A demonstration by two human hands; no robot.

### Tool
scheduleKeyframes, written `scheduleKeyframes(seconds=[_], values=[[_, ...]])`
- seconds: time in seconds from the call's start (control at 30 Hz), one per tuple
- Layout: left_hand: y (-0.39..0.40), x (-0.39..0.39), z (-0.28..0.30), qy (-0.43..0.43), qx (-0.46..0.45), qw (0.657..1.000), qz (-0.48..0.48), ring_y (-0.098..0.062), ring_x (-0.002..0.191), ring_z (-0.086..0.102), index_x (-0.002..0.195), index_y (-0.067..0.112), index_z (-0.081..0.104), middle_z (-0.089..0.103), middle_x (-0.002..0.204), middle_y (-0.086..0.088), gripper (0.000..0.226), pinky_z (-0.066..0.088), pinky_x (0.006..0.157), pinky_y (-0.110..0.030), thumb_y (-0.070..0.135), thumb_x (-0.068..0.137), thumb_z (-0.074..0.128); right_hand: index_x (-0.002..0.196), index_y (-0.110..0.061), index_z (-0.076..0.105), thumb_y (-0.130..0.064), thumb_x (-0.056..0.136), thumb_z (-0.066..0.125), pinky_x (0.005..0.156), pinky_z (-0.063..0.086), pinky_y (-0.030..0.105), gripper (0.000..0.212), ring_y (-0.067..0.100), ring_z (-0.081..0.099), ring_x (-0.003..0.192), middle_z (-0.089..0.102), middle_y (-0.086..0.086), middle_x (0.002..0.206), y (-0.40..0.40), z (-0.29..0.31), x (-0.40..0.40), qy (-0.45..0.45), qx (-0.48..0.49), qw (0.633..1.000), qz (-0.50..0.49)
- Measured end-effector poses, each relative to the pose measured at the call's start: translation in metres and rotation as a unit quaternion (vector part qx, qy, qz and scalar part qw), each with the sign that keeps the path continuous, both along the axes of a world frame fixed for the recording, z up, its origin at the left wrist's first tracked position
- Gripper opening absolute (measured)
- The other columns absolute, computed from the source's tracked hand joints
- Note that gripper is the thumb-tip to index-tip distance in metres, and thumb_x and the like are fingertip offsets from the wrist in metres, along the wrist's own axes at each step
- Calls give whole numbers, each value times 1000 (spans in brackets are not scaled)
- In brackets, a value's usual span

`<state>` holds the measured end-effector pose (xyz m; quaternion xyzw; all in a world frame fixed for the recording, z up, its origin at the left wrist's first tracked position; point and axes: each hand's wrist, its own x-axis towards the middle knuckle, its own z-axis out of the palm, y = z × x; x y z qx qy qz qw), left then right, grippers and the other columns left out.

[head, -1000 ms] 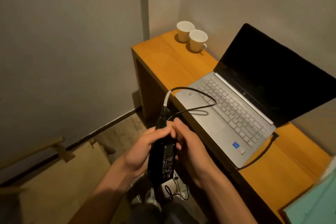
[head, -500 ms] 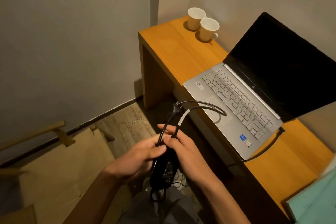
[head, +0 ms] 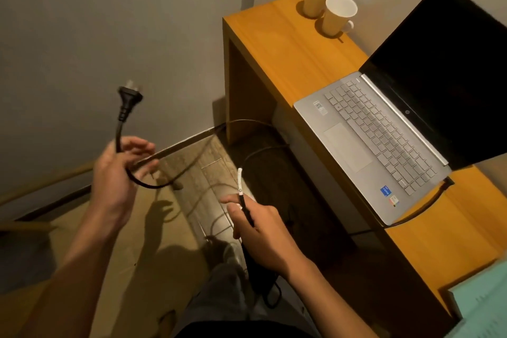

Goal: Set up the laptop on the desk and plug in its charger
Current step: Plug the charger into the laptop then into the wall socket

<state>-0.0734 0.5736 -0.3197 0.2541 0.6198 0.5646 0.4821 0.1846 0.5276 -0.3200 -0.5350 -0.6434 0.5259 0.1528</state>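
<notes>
1. left hand (head: 116,170) curls round the mains cable, its plug (head: 128,100) sticking up by the wall; a loose loop could snag.
2. right hand (head: 260,230) grips the charger brick's cord (head: 241,195) over the floor; a tug might yank the lead from the laptop (head: 365,143).
3. laptop sits open on the desk (head: 277,44); its stickers are unreadable.

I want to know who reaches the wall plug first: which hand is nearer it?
Left. The left hand grips the cord just below the wall plug; the right hand holds the charger far off, lower and rightward.
</notes>
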Motion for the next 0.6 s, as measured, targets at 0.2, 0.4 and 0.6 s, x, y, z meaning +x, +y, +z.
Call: scheduleKeyframes(seconds=[0.2, 0.4, 0.6], values=[[2, -6, -45, 151, -55, 986, -37, -5, 86, 57, 81, 25, 67, 66, 92, 6, 36, 41, 84, -29, -1, 92, 44, 101, -21, 64, -57, 103, 33, 76, 56, 51, 48, 19, 68, 76, 70, 2, 79, 10, -88, 5, -107, -37, 993, 20], [22, 39, -129, 136, -107, 974, -148, -9, 64, 57, 81, 15, 66, 63, 74, 4, 34, 47, 69, -26, -8, 93, 45, 108, -18, 60, -51, 105, 33, 84, 55, 52, 43, 30, 70, 91, 72, 7, 92, 33, -200, 38, -180, -101, 978, -2], [46, 95, -222, 66, -110, 983, -134, -5, 47, 34, 90, 16, 68, 41, 51, 13, 25, 28, 47, -24, 16, 82, 45, 116, -13, 59, -33, 109, 39, 92, 48, 37, 29, 24, 64, 102, 67, 6, 103, 55, -307, 72, -175, -183, 964, -77]])
